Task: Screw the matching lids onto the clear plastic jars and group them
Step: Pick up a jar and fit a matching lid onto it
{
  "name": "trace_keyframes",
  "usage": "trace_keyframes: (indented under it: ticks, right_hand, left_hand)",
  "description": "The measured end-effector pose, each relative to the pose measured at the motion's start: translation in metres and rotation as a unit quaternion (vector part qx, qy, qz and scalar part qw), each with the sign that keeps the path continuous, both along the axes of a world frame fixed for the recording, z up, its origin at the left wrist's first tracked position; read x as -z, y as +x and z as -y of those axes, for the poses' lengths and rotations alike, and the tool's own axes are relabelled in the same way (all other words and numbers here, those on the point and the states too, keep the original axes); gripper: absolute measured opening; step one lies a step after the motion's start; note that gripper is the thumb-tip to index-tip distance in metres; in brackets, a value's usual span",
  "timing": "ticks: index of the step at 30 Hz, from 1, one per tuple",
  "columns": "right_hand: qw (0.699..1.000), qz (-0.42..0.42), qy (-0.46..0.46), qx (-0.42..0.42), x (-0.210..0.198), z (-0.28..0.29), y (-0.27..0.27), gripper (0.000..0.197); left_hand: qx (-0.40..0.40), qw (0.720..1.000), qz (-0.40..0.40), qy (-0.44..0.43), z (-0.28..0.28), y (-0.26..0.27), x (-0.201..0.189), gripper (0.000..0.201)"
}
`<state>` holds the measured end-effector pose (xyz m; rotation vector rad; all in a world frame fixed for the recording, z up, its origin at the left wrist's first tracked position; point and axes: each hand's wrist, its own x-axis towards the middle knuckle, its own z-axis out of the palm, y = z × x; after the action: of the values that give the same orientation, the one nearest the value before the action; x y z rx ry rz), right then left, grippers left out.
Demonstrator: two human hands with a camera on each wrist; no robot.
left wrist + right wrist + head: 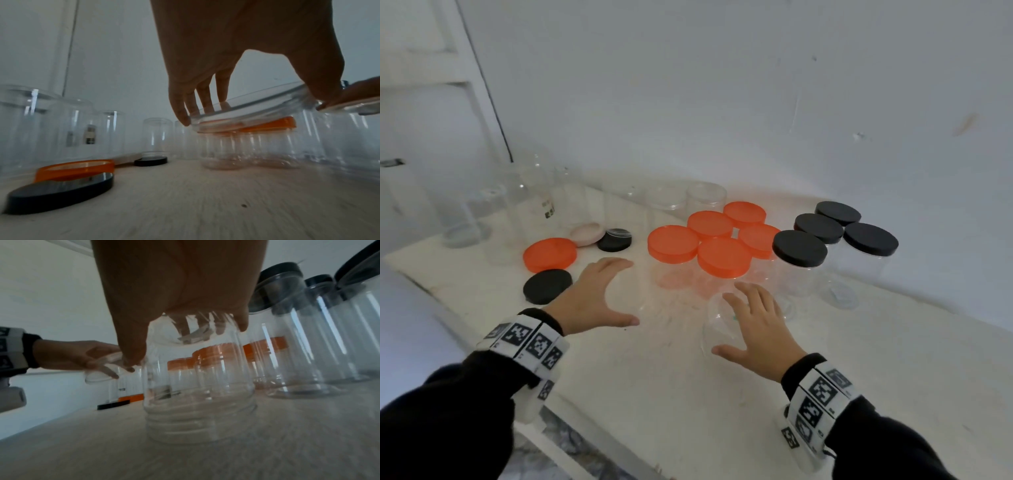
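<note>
Overall, the head view shows the task partly complete. 5 jars with orange lids (724, 257) stand grouped at centre, and 4 jars with black lids (799, 247) stand grouped to their right. Left of centre, 1 loose orange lid (550, 254), 1 loose black lid (547, 286), a smaller black lid (614, 240) and a pale lid (586, 234) lie on the table (688, 394). Uncapped clear jars (705, 198) stand along the far edge. The left hand (592, 298) and right hand (758, 325) sit near the front.

From the left wrist view, the left hand's fingers (180, 113) and thumb curl round a clear round piece (246, 104), held tilted above the table. Whether it is a lid or a jar end cannot be told.

From the right wrist view, the right hand (180, 288) grips the top of a clear jar (197, 386) that stands inverted, threaded neck on the table, near the front.

Judgement: 9 jars are capped; the held jar and the far jars remain.
</note>
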<state>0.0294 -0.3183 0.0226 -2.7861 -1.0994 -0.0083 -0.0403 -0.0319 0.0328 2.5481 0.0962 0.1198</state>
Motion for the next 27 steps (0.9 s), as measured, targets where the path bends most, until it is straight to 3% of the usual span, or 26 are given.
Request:
trace_keyframes:
  ticks: [5,9,17,27]
  right_hand:
    - [0.998,0.009,-0.059,0.007,-0.014,-0.022,0.002,0.098]
    - [0.999,-0.012,-0.035,-0.015,-0.037,-0.063,0.012,0.073]
    - [0.999,-0.028,0.023,-0.031,-0.092,-0.209,0.07,0.06]
    - [0.996,-0.072,-0.004,0.045,-0.093,-0.326,0.154,0.072]
  left_hand:
    - [-0.022,0.997,0.075,-0.001,-0.039,0.006,-0.009,0.099]
    - [-0.017,0.994,0.109,0.016,-0.081,0.025,-0.014,0.093]
    - [0.009,0.993,0.113,-0.009,-0.16,0.051,-0.03,0.104]
    - [0.074,0.989,0.113,-0.063,-0.214,0.085,-0.033,0.094]
